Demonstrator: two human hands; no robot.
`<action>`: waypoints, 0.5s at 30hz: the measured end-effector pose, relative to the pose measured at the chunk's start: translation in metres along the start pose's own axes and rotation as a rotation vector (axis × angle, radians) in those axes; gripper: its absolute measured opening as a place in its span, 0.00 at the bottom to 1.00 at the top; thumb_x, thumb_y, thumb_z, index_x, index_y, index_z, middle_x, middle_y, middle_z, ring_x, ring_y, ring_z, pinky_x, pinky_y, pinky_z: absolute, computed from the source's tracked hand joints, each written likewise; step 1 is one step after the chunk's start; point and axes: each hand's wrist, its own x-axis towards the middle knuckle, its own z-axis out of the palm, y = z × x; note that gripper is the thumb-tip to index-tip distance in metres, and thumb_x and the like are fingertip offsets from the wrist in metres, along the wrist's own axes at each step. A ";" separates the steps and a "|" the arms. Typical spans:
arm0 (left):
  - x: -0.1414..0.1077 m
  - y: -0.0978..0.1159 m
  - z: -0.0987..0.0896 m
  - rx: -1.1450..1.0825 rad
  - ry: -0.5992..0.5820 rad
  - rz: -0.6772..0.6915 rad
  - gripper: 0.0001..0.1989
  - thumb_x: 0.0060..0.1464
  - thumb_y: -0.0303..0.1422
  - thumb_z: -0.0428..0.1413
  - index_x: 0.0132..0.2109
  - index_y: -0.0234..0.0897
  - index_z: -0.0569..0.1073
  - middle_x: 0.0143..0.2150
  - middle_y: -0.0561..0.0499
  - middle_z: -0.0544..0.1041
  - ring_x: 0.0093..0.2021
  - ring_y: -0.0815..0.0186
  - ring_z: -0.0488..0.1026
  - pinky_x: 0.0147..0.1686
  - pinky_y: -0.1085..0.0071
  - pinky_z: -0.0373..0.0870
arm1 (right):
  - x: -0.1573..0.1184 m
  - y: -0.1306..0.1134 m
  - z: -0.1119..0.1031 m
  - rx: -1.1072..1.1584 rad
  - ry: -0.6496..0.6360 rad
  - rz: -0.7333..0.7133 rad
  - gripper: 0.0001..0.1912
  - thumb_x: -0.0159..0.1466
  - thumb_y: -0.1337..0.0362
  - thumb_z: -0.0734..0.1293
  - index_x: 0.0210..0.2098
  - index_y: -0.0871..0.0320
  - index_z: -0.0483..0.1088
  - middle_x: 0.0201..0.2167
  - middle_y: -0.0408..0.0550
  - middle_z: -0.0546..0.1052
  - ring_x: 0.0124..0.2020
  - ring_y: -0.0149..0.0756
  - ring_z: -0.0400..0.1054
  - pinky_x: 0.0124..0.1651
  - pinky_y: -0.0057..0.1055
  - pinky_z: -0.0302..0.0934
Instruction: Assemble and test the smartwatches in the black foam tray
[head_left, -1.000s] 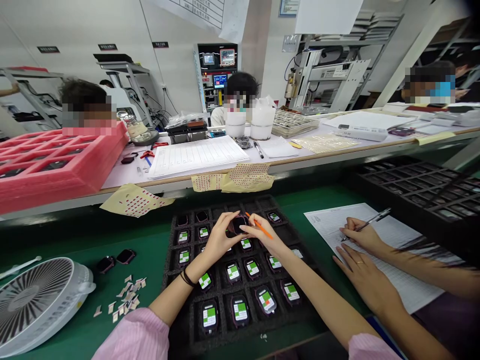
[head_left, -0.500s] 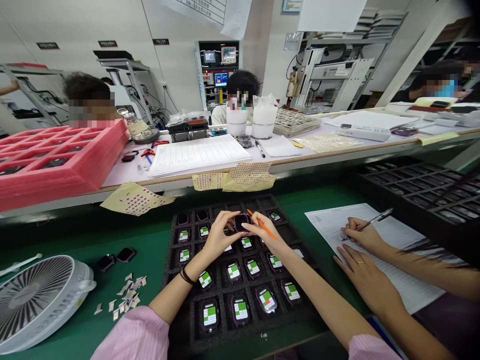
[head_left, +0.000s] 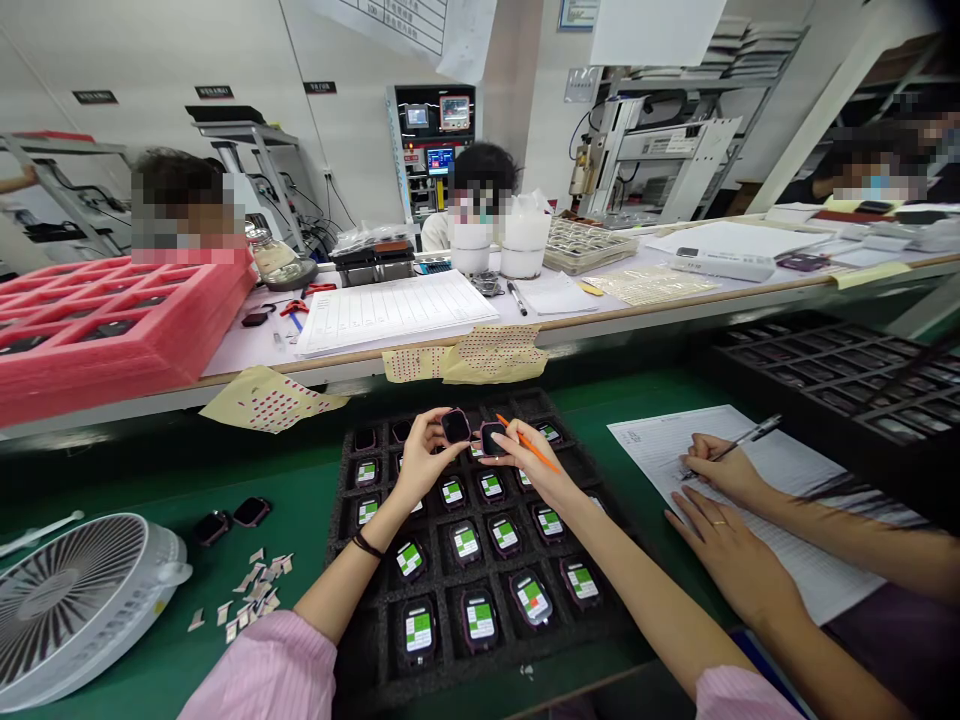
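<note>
My left hand (head_left: 424, 460) pinches a black square smartwatch body with a pink rim (head_left: 456, 427) at its fingertips. Just beside it, my right hand (head_left: 529, 475) holds a second small black square piece (head_left: 492, 438) and an orange stick (head_left: 534, 450). The two pieces are close but apart. Both hands hang over a black foam tray (head_left: 352, 640) with several rows of pockets. Most pockets hold a watch (head_left: 418, 632) with a green and white label on its screen. The pockets beneath my hands are hidden.
A co-worker's hands (head_left: 724, 470) write with a pen on a paper sheet (head_left: 780, 520) to the right. A white fan (head_left: 75, 610), two dark watches (head_left: 251, 512) and loose paper labels (head_left: 251, 590) lie on the green mat. A black tray (head_left: 840, 380) stands at right; a pink foam tray (head_left: 112, 340) at left.
The two dark pieces, together between my hands before, have come apart. My left hand has moved up and left with its piece.
</note>
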 end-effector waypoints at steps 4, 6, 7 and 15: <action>0.011 -0.015 -0.010 0.207 -0.010 0.015 0.23 0.46 0.30 0.62 0.50 0.37 0.66 0.46 0.46 0.69 0.37 0.69 0.72 0.32 0.73 0.74 | 0.007 0.005 -0.004 -0.131 0.033 -0.031 0.21 0.54 0.48 0.69 0.24 0.52 0.53 0.27 0.43 0.70 0.38 0.44 0.72 0.39 0.47 0.70; 0.021 -0.022 -0.014 0.419 -0.017 0.016 0.22 0.46 0.28 0.61 0.50 0.36 0.66 0.45 0.46 0.68 0.36 0.68 0.73 0.32 0.72 0.74 | 0.014 0.008 -0.009 -0.263 0.066 -0.066 0.22 0.54 0.47 0.68 0.23 0.51 0.52 0.27 0.43 0.70 0.36 0.43 0.72 0.36 0.42 0.69; 0.027 -0.024 -0.016 0.521 -0.019 0.016 0.22 0.46 0.27 0.60 0.49 0.36 0.66 0.45 0.46 0.68 0.37 0.68 0.73 0.34 0.70 0.74 | 0.018 0.010 -0.011 -0.332 0.080 -0.084 0.22 0.54 0.47 0.67 0.23 0.51 0.52 0.26 0.43 0.69 0.34 0.43 0.72 0.35 0.40 0.69; 0.048 -0.033 -0.025 0.933 -0.124 -0.032 0.17 0.45 0.26 0.62 0.45 0.34 0.73 0.47 0.39 0.71 0.55 0.46 0.63 0.56 0.37 0.48 | 0.064 0.019 -0.004 -0.762 0.159 -0.200 0.17 0.56 0.55 0.64 0.21 0.53 0.52 0.18 0.39 0.60 0.21 0.33 0.59 0.29 0.31 0.55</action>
